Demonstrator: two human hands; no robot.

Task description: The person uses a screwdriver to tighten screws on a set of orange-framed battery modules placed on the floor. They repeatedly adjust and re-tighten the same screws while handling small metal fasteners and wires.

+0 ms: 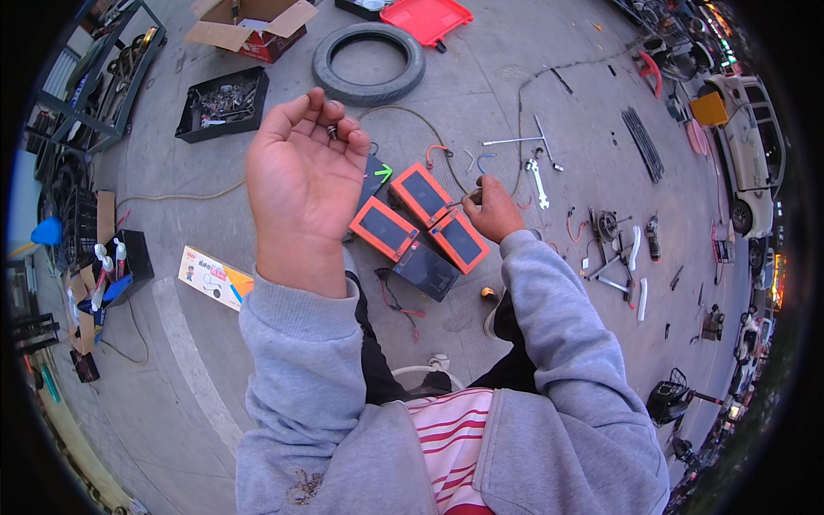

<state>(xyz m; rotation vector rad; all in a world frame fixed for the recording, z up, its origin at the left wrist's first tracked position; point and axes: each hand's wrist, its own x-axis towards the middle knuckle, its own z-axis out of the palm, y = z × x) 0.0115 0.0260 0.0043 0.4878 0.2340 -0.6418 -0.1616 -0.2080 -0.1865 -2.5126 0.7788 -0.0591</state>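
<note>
My left hand (pixel 309 174) is raised, palm up, with its fingers half curled. A small metal bolt (pixel 332 132) rests against those fingers. Lower down, my right hand (pixel 494 209) grips a slim metal-shafted tool (pixel 456 204), mostly hidden by the fingers. Its tip reaches the corner of an orange-framed battery (pixel 421 193). Two more orange-framed batteries, one to the left (pixel 384 228) and one to the right (pixel 459 240), stand close by. A dark battery (pixel 426 270) sits nearest my feet. Another dark block with a green mark (pixel 373 177) is partly hidden behind my left hand.
A tyre (pixel 369 64), a black tray of small metal parts (pixel 222 103) and an open carton (pixel 277 45) lie ahead. On the right are a T-handle wrench (pixel 541 138), a spanner (pixel 538 185) and a drill (pixel 653 237). A printed box (pixel 215 277) lies left. A hose (pixel 187 196) crosses the ground.
</note>
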